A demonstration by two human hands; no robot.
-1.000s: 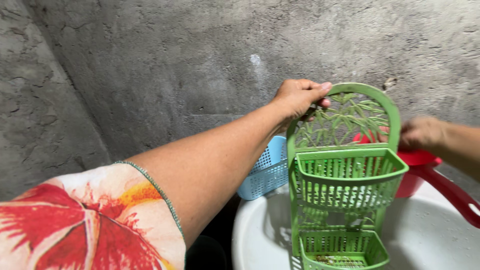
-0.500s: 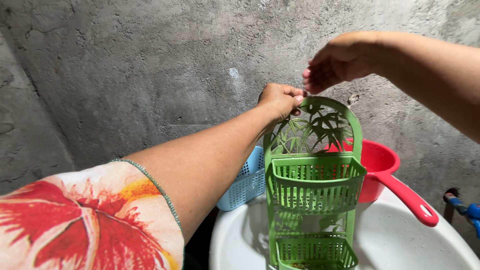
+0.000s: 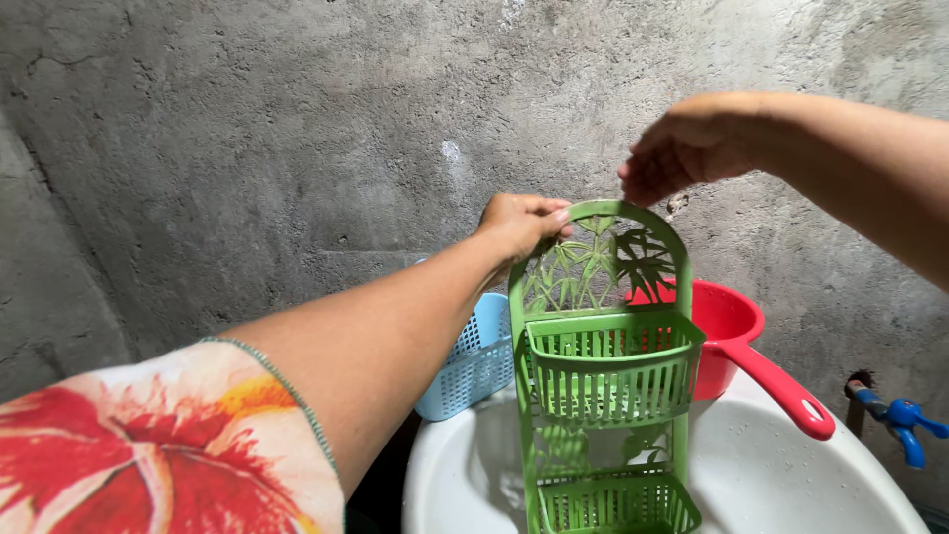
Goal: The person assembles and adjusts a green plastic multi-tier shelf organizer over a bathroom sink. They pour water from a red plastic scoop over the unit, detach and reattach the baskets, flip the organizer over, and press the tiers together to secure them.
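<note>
Green plastic rack point(image 3: 605, 396), two slatted baskets on a leaf-patterned back panel, hangs upright over the white basin point(image 3: 890, 485), its lower basket down near the water. Nearest us, the left arm in its red floral sleeve point(image 3: 148, 445) stretches out, and the left hand point(image 3: 522, 223) has its grip pinched on the left shoulder of the rack's arched top. It looks light and fairly stiff, thin openwork that could flex or crack, likely slick when wet; that solid arch rim seems the safest hold. The right hand point(image 3: 682, 148) hovers just above the arch, fingers bunched together, touching nothing. Behind sit a pale blue basket point(image 3: 465, 361) and a red dipper point(image 3: 761, 356), then the rough concrete wall point(image 3: 247, 148) and a blue tap point(image 3: 900, 420).
</note>
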